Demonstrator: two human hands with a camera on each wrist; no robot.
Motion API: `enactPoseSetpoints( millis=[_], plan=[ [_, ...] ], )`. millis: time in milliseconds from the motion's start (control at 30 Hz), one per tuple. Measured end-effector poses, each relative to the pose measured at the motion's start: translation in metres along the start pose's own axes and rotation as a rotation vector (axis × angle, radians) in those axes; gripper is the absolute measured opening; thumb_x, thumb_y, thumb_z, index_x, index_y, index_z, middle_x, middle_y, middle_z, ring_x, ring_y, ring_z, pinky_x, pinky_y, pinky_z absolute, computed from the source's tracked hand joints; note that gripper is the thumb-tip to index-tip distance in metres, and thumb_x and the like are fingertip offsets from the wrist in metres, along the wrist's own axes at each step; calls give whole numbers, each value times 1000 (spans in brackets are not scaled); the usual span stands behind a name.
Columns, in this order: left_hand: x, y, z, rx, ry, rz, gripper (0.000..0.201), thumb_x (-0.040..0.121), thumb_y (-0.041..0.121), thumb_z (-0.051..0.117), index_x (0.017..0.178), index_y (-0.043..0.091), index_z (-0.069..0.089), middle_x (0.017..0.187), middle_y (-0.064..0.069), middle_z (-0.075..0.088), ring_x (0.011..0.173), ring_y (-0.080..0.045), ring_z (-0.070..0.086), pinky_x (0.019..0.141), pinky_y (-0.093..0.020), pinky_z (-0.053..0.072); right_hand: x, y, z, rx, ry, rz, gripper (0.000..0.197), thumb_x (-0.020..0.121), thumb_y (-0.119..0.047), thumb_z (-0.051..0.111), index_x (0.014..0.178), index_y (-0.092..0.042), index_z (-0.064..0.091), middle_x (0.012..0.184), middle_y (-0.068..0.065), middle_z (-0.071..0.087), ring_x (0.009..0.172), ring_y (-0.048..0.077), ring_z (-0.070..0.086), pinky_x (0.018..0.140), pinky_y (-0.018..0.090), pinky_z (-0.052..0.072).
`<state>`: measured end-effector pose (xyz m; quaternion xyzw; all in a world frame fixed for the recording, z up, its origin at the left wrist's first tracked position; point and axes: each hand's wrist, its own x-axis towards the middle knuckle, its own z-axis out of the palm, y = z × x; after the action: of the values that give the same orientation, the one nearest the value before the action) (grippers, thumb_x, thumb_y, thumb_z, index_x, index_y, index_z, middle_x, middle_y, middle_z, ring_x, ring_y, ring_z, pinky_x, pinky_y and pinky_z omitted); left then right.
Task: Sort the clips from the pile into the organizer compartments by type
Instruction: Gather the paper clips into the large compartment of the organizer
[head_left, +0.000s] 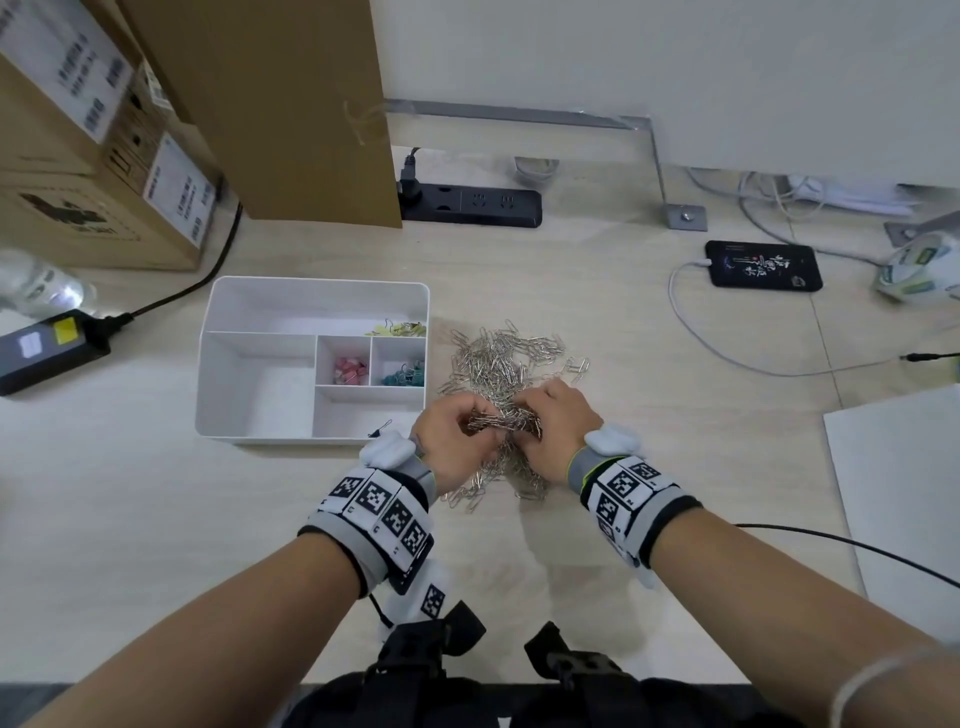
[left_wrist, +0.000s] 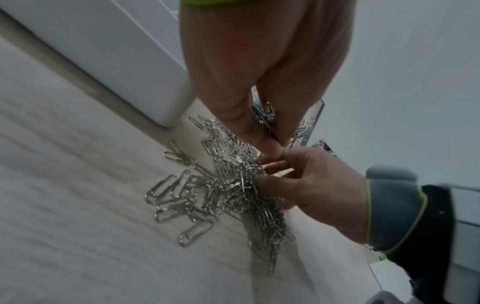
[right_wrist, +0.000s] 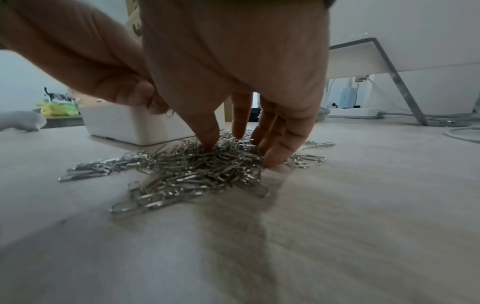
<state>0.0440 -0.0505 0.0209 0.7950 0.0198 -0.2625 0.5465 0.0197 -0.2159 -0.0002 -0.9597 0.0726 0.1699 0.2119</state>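
- We see the white organizer (head_left: 236, 364) left of the middle of the tabletop (head_left: 156, 509).
- Our left hand (head_left: 451, 435) pinches a bunch from the paper clips (head_left: 498, 358), piled just right of it.
- Our right hand (head_left: 553, 427) digs curled fingers into the same bunch.

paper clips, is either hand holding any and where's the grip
Both: the left hand and right hand together grip a bunch of silver paper clips at the near part of the pile, fingers curled round its two ends.
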Motion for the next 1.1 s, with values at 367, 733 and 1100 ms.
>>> enactPoseSetpoints(
  millis=[367, 733, 1100],
  plan=[
    [-1, 3, -17, -177, -19, -35, 22, 81, -5, 75, 84, 15, 65, 74, -11, 67, 57, -17, 63, 75, -57, 58, 12, -14, -12, 151, -7, 104, 11, 87, -16, 63, 82, -25, 59, 87, -5, 60, 80, 19, 58, 71, 27, 46],
    [-6, 9, -38, -271, -10, -96, 18, 82, -5, 74, 85, 10, 65, 74, -4, 69, 53, -10, 64, 59, -24, 58, 8, -10, -22, 791, 36, 340, 14, 83, -2, 69, 77, -14, 64, 70, 5, 62, 56, 18, 59, 54, 29, 54],
    [-4, 4, -124, -350, 174, -76, 16, 82, -7, 72, 84, 8, 66, 80, -8, 71, 63, -14, 67, 70, -27, 60, 10, -56, -51, 983, 45, 221, 10, 82, 1, 70, 80, -9, 67, 72, 10, 65, 58, 21, 60, 64, 39, 56]
  ],
)
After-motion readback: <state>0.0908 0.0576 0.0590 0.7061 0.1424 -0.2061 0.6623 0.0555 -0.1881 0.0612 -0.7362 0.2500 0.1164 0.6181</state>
